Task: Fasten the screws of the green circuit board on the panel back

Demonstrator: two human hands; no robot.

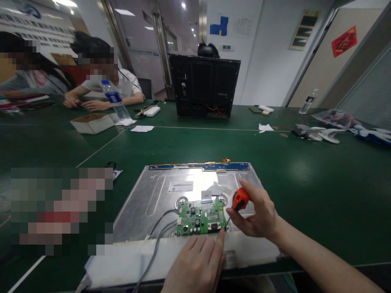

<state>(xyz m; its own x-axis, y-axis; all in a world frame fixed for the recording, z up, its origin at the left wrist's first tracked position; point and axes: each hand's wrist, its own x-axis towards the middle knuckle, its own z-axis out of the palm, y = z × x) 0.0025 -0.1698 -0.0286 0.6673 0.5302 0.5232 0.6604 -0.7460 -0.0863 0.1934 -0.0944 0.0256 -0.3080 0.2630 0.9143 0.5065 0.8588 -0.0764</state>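
A green circuit board [201, 217] lies on the metal back of a flat display panel [137, 211]. My right hand [258, 211] grips an orange and black screwdriver [241, 198] by its handle, thumb and fingers around it. The tool is tilted, its shaft reaching down to the board's lower right corner; the tip is too small to make out. My left hand [195, 264] lies flat with fingers stretched forward, the index fingertip at that same corner. Grey cables [159, 240] run from the board's left side. A blue strip board [198, 167] lines the panel's far edge.
On the green table [305, 183] stand a black display housing [204, 85], a white box [93, 123] and a water bottle [114, 99]. At the right lie white gloves [325, 133] and a plastic bag [334, 119]. Two people sit at the far left. A blurred-out patch covers the near left.
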